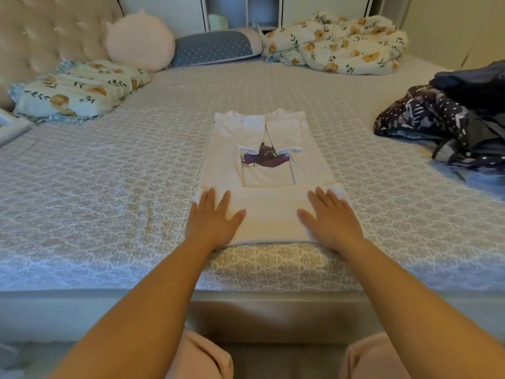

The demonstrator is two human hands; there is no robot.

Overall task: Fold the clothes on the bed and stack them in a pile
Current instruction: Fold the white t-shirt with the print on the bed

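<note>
From the head camera, the white T-shirt [269, 170] has a purple picture on its front with some small letters, but the letters are too blurry to read. It lies flat in the middle of the bed [109, 192], close to the near edge, with its neck end pointing away. Both sleeves and sides are folded in over the middle, so it looks like a long strip. The bottom end is folded up once, making a thick band nearest the person. The left hand [214, 218] lies flat on the left end of that band with its fingers straight and spread, holding nothing. The right hand [332, 218] lies flat on the right end in the same way, fingers straight, pressing down on the cloth. On the right side of the bed, well apart from the shirt, sits a heap of dark clothes [448, 124] with white dots and patterns, not folded. At the far right is a bunched-up flowery blanket [338, 43]. At the far left is a flowery pillow [79, 90], with a round pink cushion [140, 41] behind it and a blue pillow [216, 47] just beside that. A padded headboard [46, 34] stands on the left. Nothing lies on top of the shirt but the two hands.
</note>
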